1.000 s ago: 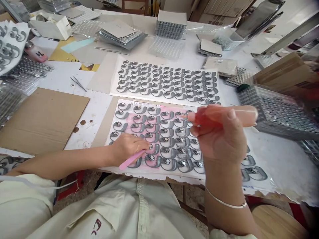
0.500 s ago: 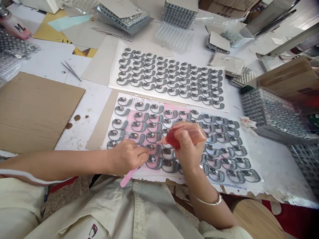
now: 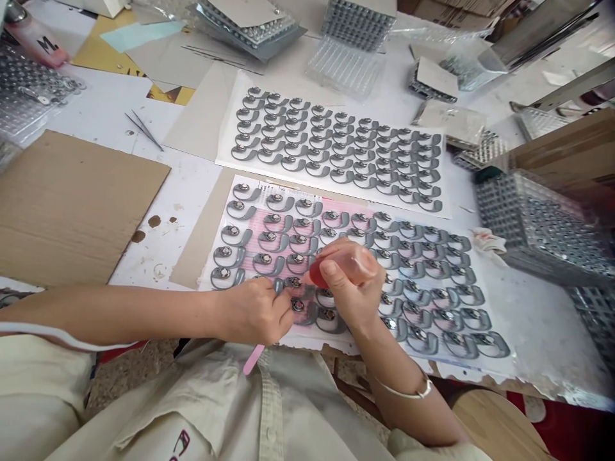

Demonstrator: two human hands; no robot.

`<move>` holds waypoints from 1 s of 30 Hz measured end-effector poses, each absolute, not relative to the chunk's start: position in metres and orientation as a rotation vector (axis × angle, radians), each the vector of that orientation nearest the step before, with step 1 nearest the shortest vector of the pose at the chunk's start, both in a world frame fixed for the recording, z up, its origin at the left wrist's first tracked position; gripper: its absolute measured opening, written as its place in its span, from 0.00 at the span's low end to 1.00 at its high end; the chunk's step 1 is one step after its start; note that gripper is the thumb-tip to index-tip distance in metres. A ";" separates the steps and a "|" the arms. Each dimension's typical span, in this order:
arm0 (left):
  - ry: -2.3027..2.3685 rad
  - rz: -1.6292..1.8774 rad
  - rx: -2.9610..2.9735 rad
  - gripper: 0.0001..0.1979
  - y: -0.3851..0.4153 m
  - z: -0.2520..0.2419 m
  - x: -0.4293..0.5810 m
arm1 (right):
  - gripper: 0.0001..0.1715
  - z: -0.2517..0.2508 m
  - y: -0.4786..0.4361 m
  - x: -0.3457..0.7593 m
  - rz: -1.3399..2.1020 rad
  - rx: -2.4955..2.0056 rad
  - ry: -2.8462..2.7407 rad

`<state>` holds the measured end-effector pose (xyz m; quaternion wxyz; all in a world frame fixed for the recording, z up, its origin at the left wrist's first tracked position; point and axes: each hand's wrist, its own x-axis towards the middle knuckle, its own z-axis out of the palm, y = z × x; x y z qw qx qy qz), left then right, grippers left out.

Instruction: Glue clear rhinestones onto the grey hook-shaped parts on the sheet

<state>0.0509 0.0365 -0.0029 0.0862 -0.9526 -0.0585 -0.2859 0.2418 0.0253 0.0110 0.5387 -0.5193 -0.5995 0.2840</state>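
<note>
My right hand [image 3: 358, 298] is wrapped round a squeeze bottle [image 3: 348, 262] of reddish liquid. The bottle is tipped with its nozzle pointing left and down, close to my left fingertips. My left hand [image 3: 262, 312] is closed over a pink flat-handled tool [image 3: 253, 360], whose end sticks out below the palm; its working tip is hidden. A small grey part shows at the left fingers, but whether they grip it I cannot tell. Below both hands lies a sheet [image 3: 283, 333] with rows of grey curved hook-shaped pieces [image 3: 331, 317], each bearing a round metal setting.
A second sheet [image 3: 221, 150] of similar pieces lies behind. Tweezers [image 3: 145, 131] and a brown cardboard [image 3: 72, 211] are at left, with a pink bottle [image 3: 41, 45] farther back. Stacked clear trays [image 3: 538, 224] stand at right beside a crumpled tissue [image 3: 489, 240].
My right hand has brought the bottle left and tilted it further, so its nozzle is nearer my left fingers. My left hand has turned slightly, and the pink tool's end has swung. The view shifted a little.
</note>
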 end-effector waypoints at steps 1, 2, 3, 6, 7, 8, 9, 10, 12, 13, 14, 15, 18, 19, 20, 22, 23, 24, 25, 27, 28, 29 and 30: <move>-0.173 -0.831 -2.840 0.09 0.036 -0.003 0.051 | 0.11 0.011 0.025 0.241 0.674 -1.229 -1.444; -0.173 -0.818 -2.842 0.09 0.036 -0.004 0.050 | 0.12 0.010 0.025 0.241 0.677 -1.224 -1.458; -0.173 -0.813 -2.843 0.09 0.036 -0.004 0.050 | 0.12 0.010 0.025 0.241 0.683 -1.221 -1.469; -0.177 -0.817 -2.843 0.08 0.035 -0.005 0.050 | 0.12 0.008 0.026 0.241 0.676 -1.236 -1.505; -0.175 -0.819 -2.844 0.08 0.035 -0.006 0.050 | 0.13 0.008 0.026 0.241 0.668 -1.240 -1.516; -0.173 -0.820 -2.846 0.08 0.035 -0.006 0.050 | 0.13 0.008 0.026 0.241 0.659 -1.240 -1.526; -0.173 -0.822 -2.849 0.08 0.035 -0.006 0.050 | 0.13 0.008 0.026 0.241 0.648 -1.236 -1.536; -0.172 -0.826 -2.855 0.08 0.035 -0.006 0.051 | 0.13 0.009 0.026 0.240 0.634 -1.230 -1.546; -0.175 -0.840 -2.872 0.08 0.035 -0.005 0.051 | 0.14 0.010 0.026 0.240 0.600 -1.217 -1.567; -0.179 -0.847 -2.879 0.08 0.035 -0.004 0.051 | 0.14 0.011 0.026 0.239 0.587 -1.209 -1.577; -0.179 -0.851 -2.884 0.08 0.035 -0.004 0.051 | 0.13 0.012 0.027 0.239 0.581 -1.202 -1.585; -0.177 -0.848 -2.888 0.08 0.036 -0.004 0.051 | 0.13 0.012 0.027 0.239 0.578 -1.197 -1.590; -0.177 -0.838 -2.875 0.09 0.036 -0.004 0.051 | 0.13 0.012 0.026 0.239 0.589 -1.208 -1.595; -0.179 -0.840 -2.867 0.09 0.036 -0.005 0.051 | 0.13 0.012 0.026 0.239 0.588 -1.217 -1.593; -0.184 -0.845 -2.860 0.09 0.036 -0.005 0.051 | 0.14 0.012 0.026 0.238 0.586 -1.223 -1.591; -0.187 -0.858 -2.852 0.10 0.036 -0.006 0.051 | 0.14 0.012 0.026 0.238 0.579 -1.217 -1.586; -0.183 -0.865 -2.853 0.10 0.036 -0.006 0.051 | 0.14 0.012 0.026 0.238 0.577 -1.210 -1.584; -0.181 -0.874 -2.851 0.10 0.036 -0.006 0.052 | 0.14 0.011 0.027 0.238 0.578 -1.199 -1.580; -0.180 -0.882 -2.849 0.11 0.036 -0.006 0.052 | 0.14 0.011 0.027 0.238 0.582 -1.190 -1.572; -0.189 -0.892 -2.845 0.11 0.037 -0.005 0.052 | 0.12 0.009 0.027 0.239 0.584 -1.178 -1.528; -0.196 -0.891 -2.846 0.11 0.037 -0.005 0.052 | 0.12 0.009 0.027 0.240 0.583 -1.174 -1.500; -0.201 -0.893 -2.846 0.11 0.037 -0.004 0.052 | 0.11 0.008 0.027 0.241 0.580 -1.171 -1.474; -0.205 -0.891 -2.849 0.11 0.037 -0.004 0.052 | 0.11 0.008 0.027 0.241 0.580 -1.171 -1.459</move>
